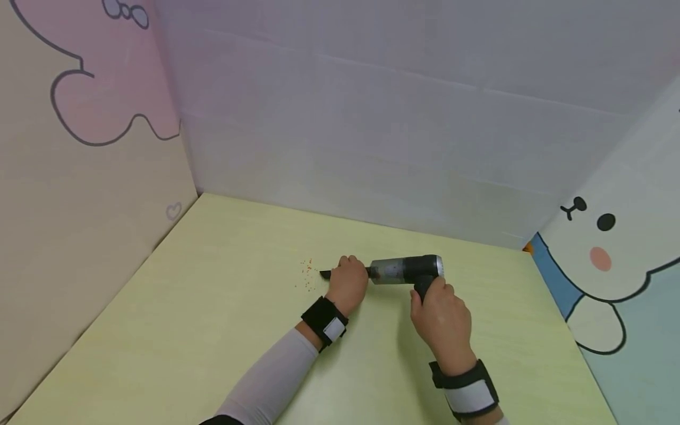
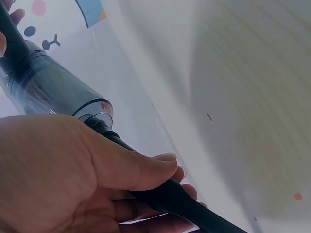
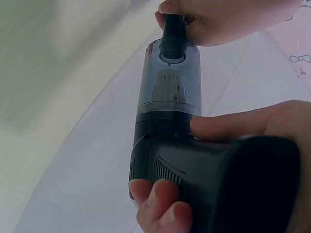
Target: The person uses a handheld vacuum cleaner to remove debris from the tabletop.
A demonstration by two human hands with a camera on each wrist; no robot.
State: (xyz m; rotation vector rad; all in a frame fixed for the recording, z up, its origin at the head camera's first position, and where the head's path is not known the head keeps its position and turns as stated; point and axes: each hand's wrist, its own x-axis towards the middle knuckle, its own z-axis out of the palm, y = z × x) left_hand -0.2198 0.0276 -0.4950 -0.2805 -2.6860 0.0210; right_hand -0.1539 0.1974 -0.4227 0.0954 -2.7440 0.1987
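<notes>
A black handheld vacuum cleaner with a see-through dust cup lies level above the table, its nozzle to the left. My right hand grips its handle, fingers wrapped round in the right wrist view. With my left hand I hold the narrow black nozzle, thumb on one side and fingers on the other. The flat nozzle tip points at small orange crumbs scattered on the table. Inside the cup a pale ribbed filter shows, with a few specks about it.
The pale yellow table meets a plain whitish wall at the back. Side panels with cartoon drawings stand at the left and right. In the left wrist view a loose orange bit lies on the surface.
</notes>
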